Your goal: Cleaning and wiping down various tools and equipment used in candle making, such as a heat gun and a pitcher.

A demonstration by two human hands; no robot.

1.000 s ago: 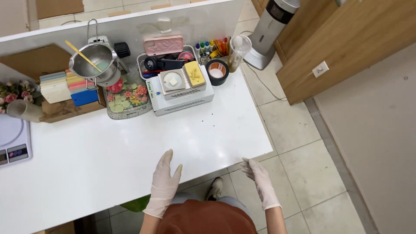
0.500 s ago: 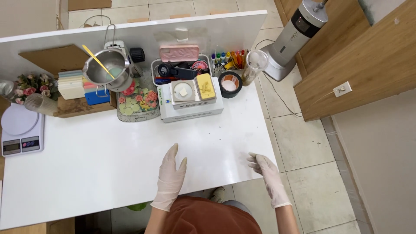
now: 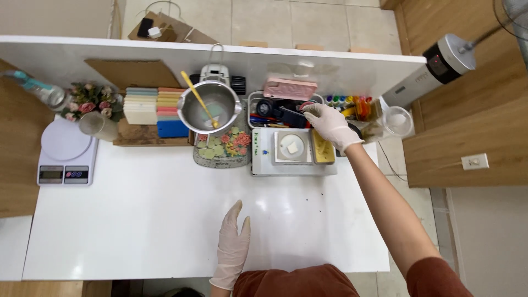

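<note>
Both my hands wear pale gloves. My left hand (image 3: 232, 245) lies flat on the white table (image 3: 137, 220) near its front edge, fingers together, holding nothing. My right hand (image 3: 330, 124) reaches to the back of the table, over a clear bin of tools (image 3: 280, 113). Its fingertips touch a small pink thing at the bin's right end; whether they grip it I cannot tell. Just in front of that hand stands a white electric hot plate (image 3: 294, 151) with a white block and a yellow mould on it.
A steel pot with a yellow spatula (image 3: 209, 107), a tray of flower-shaped pieces (image 3: 223, 147), stacked coloured moulds (image 3: 157, 110), a kitchen scale (image 3: 63, 154), a flower bunch (image 3: 88, 102), a pink case (image 3: 290, 88), small paint bottles (image 3: 346, 102) and a clear jar (image 3: 396, 122) line the back.
My right hand has left the table's front edge and reached forward to the tool bin at the back. My left hand stays flat on the table. My view has shifted.
</note>
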